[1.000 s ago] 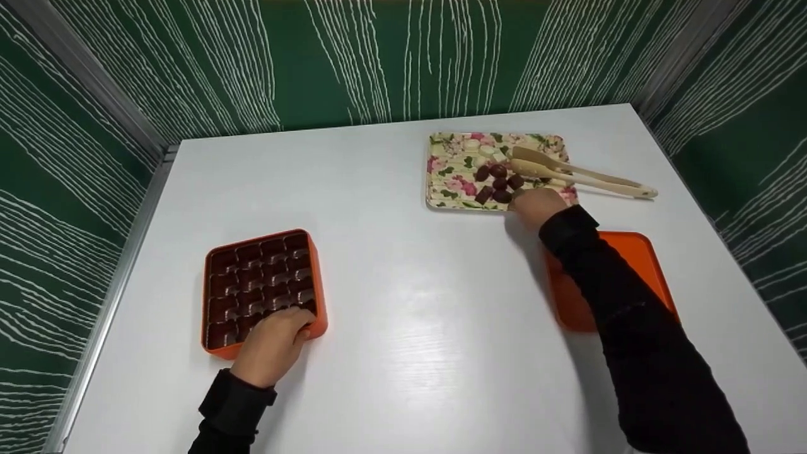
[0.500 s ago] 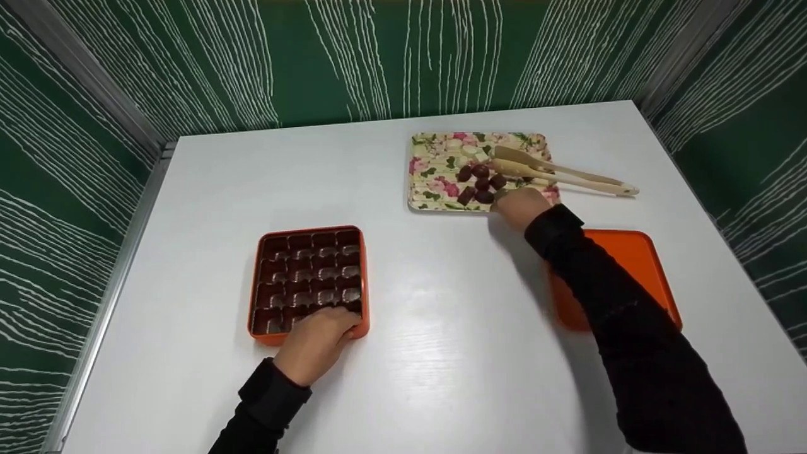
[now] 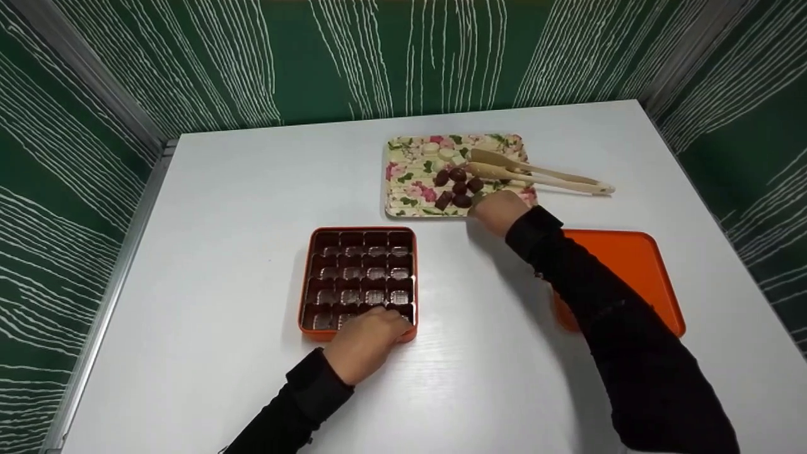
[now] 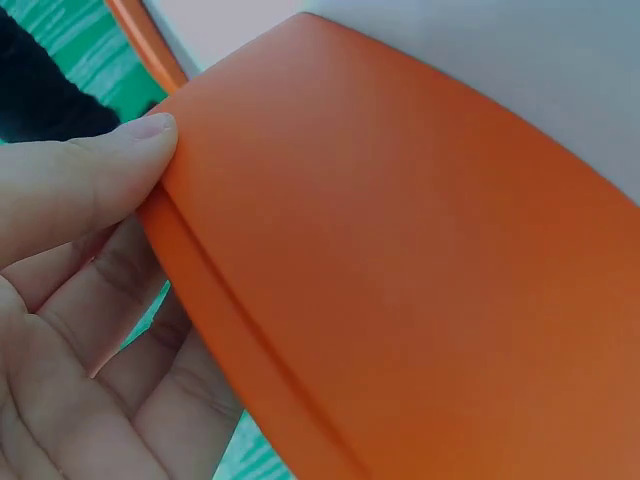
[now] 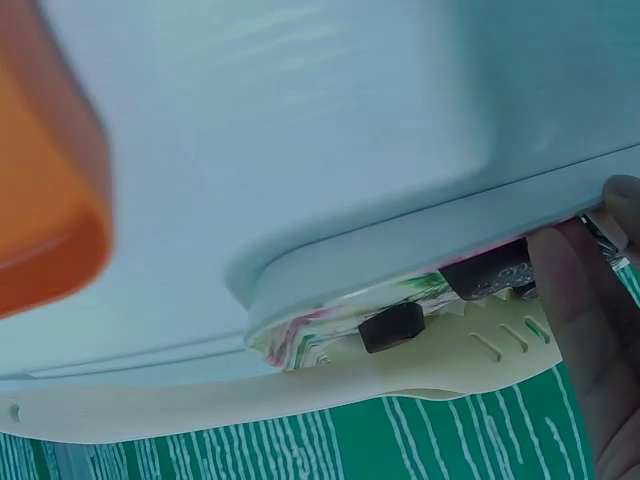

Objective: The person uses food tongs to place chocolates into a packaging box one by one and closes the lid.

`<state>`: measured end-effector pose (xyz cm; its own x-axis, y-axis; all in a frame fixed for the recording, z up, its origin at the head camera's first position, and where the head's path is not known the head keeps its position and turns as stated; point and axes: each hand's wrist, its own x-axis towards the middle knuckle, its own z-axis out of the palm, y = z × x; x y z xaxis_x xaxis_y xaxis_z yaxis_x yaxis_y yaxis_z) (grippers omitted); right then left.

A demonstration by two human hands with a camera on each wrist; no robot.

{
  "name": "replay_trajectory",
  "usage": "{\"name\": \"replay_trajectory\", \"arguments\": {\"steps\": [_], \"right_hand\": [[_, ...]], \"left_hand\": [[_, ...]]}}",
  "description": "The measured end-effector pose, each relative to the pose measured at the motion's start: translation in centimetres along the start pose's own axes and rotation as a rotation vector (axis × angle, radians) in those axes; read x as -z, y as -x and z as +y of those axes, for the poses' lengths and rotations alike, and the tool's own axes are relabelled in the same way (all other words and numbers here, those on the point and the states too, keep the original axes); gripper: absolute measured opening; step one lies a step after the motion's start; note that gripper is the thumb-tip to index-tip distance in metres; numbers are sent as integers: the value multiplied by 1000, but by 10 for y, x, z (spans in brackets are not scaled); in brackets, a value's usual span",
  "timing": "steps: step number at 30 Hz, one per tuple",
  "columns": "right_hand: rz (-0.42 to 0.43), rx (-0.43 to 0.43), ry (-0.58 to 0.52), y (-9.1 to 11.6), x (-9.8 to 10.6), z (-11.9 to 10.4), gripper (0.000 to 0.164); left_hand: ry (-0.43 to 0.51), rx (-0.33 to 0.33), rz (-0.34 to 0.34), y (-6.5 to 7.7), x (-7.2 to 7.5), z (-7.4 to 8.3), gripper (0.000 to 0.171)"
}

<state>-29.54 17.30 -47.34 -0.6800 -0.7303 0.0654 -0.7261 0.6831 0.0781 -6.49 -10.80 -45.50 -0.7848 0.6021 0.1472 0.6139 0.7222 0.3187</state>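
Observation:
In the head view my left hand [image 3: 365, 347] grips the near wall of a square orange box [image 3: 315, 335] toward its right corner. Thumb and fingers lie on opposite sides of the box wall [image 4: 380, 230] in the left wrist view. A dark brown divided insert [image 3: 362, 271] with rows of bare compartments fills the box. At the back, my right hand [image 3: 501, 211] pinches the near edge of a flower-patterned tray [image 3: 401, 189]. The right wrist view has its fingers [image 5: 575, 290] over the tray rim. Several brown chocolates [image 3: 459, 188] and a few whitish pieces [image 3: 446, 153] lie on the tray.
Two wooden utensils, one a slotted turner [image 3: 536, 178], lie across the tray with handles jutting right over the white table [image 3: 239, 221]. A flat orange lid [image 3: 630, 271] sits at the right, partly beneath my right sleeve. Green, white-streaked panels [image 3: 353, 57] enclose the table.
The box has slid right across the table with my left hand, to the middle. The tray, chocolates and utensils have shifted left with my right hand. The lid has stayed about where it was.

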Motion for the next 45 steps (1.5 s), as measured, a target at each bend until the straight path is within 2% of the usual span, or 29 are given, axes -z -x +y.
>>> {"name": "replay_trajectory", "arguments": {"steps": [7,19,22,26,32,36,42,45], "right_hand": [[40,52,-37,-10,0,-15,17],[68,64,-61,-17,3,-35,7],[79,115,-104,-16,1,-35,5],[65,170,-145,-15,1,-34,8],[19,122,-209,-12,2,-31,16],[39,142,-237,-12,1,-27,17],[44,154,-281,-15,-2,-24,30],[50,167,-282,-15,-3,-21,29]], "left_hand": [[-59,-60,-11,-9,-4,13,12],[-127,-98,-36,-24,-13,30,11],[-127,-108,-42,-27,-15,34,11],[-151,-118,-46,-31,-17,40,11],[-204,-129,-61,-40,-21,49,11],[-218,-135,-70,-47,-24,55,11],[-246,-141,-67,-55,-27,60,11],[-252,-141,-59,-58,-29,63,11]]}}
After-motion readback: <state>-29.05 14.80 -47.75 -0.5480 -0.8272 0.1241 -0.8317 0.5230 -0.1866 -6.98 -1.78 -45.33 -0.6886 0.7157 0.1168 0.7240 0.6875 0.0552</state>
